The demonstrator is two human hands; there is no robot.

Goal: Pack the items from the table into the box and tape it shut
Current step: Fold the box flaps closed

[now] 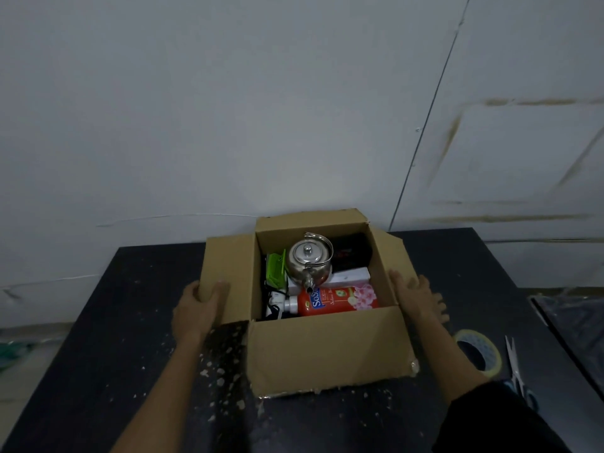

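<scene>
On the dark counter (98,322) the filled box (327,348) stands open. The left hand (199,308) pinches the left flap's (225,273) outer edge; the right hand (415,295) lies flat, fingers spread, on the lowered right flap (390,253). Both flaps must fold inward. The tape roll (480,351) lies nearest the right hand.

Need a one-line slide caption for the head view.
Left hand grips the cardboard box's left flap, right hand rests on the right flap; kettle and red bottle packed.

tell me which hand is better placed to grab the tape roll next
Right. The right hand rests open on the box's right flap, and the tape roll lies just beside that forearm. The left hand grips the far-side flap.
</scene>
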